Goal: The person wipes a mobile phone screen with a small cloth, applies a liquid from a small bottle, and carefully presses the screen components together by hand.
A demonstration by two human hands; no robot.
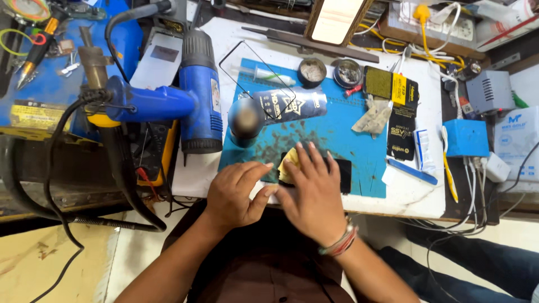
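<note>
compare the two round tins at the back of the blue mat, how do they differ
The left tin is dark-rimmed and filled with pale grey, crumbly material. The right tin has a shiny metal rim and a darker, glossy inside. The right one lies nearer the yellow sponge pad. Both are small, round, open and uncovered.

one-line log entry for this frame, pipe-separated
left hand: flat on blue mat edge | right hand: pressing yellow cloth on black phone | blue heat gun: idle, left of the mat

Black phone (343,174) and yellow cloth (290,161) — mostly hidden under the right hand (314,196).
</note>
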